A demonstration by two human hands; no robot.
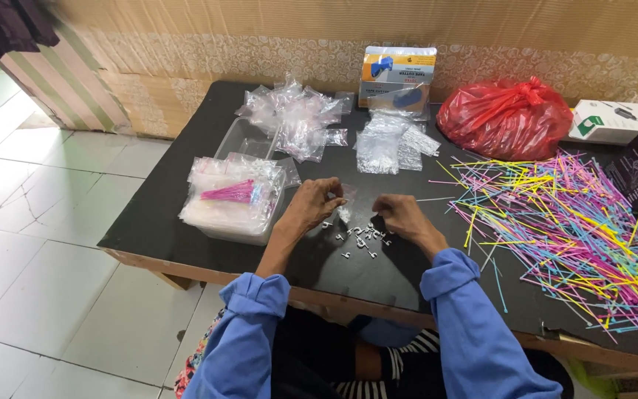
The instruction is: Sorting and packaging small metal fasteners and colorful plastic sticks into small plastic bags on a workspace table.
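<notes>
- Left hand (317, 201) is pinching a small clear bag (344, 213) at bench (378, 273) centre.
- Right hand (400, 216), fingers curled, is gathering white clips (363, 238); whether it holds one is unclear.
- Filled bags are stacking in the tray (230, 201) at nine o'clock; straws (577, 222) are waiting at three.

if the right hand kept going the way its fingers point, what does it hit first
Probably the small white clips scattered on the black table just left of the right hand. Its fingers curl leftward toward them, and beyond lies the left hand holding a small clear bag. Depth is unclear.

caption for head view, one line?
Left hand holds small clear bag; right hand rests by white clips on black table.
</notes>
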